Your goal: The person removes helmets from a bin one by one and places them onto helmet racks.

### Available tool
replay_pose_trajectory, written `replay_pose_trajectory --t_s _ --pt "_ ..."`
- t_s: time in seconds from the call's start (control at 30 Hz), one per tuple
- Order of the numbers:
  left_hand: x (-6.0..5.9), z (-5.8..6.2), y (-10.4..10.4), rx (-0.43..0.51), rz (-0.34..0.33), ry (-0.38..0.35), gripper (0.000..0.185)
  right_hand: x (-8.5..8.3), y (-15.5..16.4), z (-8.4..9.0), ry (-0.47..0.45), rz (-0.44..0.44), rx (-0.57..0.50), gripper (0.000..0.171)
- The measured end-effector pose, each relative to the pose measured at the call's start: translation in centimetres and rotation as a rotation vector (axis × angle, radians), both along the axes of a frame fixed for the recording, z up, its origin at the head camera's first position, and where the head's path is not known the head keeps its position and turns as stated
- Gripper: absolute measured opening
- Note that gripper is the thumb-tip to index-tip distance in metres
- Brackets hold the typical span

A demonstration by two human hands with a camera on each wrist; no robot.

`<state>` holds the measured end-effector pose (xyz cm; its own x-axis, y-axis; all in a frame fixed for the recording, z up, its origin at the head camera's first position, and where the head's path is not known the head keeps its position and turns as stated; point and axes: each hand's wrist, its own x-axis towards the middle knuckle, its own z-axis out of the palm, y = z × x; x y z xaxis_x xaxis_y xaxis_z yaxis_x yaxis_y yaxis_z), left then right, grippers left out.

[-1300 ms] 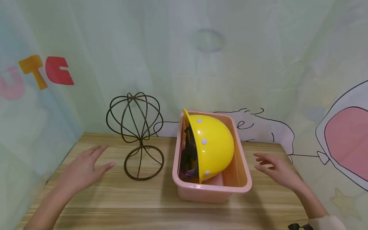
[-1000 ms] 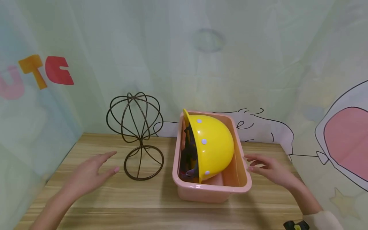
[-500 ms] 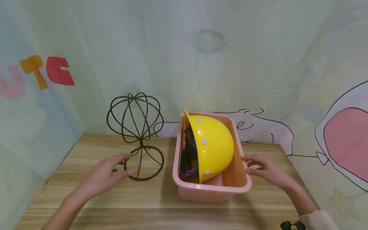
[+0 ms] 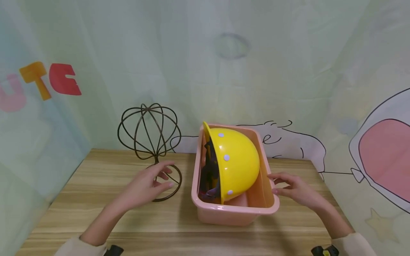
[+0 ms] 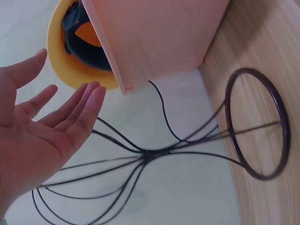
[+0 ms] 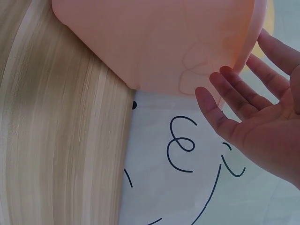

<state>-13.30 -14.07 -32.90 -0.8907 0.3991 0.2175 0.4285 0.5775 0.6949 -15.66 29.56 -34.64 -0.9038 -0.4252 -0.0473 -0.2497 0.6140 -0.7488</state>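
Yellow hard hat lies on its side in the pink bin, brim toward the bin's left wall, dome toward the right wall; the bin sits right of centre on the wooden table, near the back edge. Left hand is released, fingers straight, holding nothing, in front of the wire hat stand on the left side of the table, near the bin's left wall. Right hand is also released, fingertips at the bin's right rim. Judged step: both hands closing on the hat. To do it well, each hand should go over the rim, not against it, one palm on the dome, the other at the brim, and lift straight up so the bin doesn't drag and the left hand doesn't knock the stand.
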Motion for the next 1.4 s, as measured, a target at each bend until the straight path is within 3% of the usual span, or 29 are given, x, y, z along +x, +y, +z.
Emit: replay_pose_trajectory --t_s 0.33,0.67,1.0,1.4 --pt "-1.4 0.9 3.7 0.078 -0.049 -0.027 0.053 0.1 -0.1 0.1 0.004 -0.006 0.012 0.044" --pt "-2.7 1.5 7.2 0.143 -0.082 -0.168 0.057 0.2 -0.2 0.3 -0.010 -0.008 0.025 0.045" --pt "-3.4 1.2 10.1 0.131 -0.086 -0.156 0.054 0.2 -0.3 0.3 -0.025 -0.015 0.034 0.046" --pt "-3.7 0.6 11.5 0.161 -0.069 -0.139 0.055 0.2 -0.3 0.2 -0.015 0.002 0.021 0.045"
